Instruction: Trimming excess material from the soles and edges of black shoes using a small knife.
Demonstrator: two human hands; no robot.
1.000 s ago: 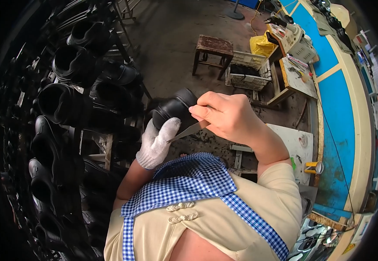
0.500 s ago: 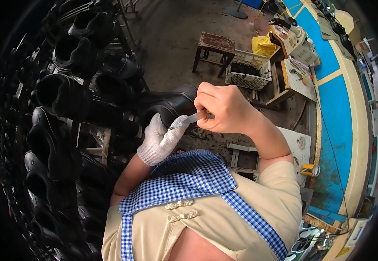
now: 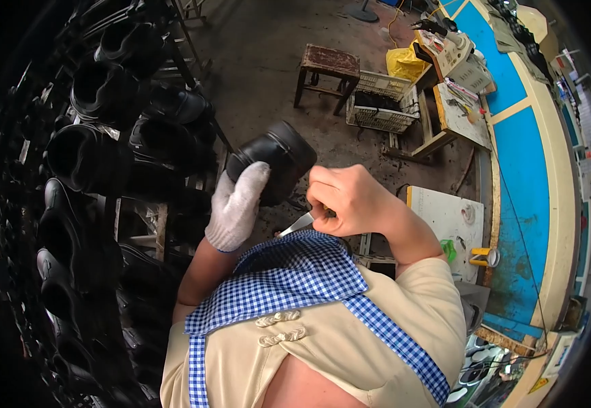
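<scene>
A dark floor (image 3: 254,88) spreads ahead of you, with one stool (image 3: 329,61) and one crate (image 3: 384,122); racked shoes (image 3: 84,160) crowd your left, too dense to count. Your gloved left hand (image 3: 235,207) reaches up, thumb across one black shoe (image 3: 282,156), gripping it in front of your chest. Your bare right hand (image 3: 351,198), elbow bent outward, clenches one metal blade (image 3: 297,224), which slants down-left below the shoe, near your checked apron (image 3: 282,275).

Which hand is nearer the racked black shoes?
Left: the gloved left hand, holding a black shoe, is right of the racked shoes; the right hand, holding a blade, is farther right.
</scene>
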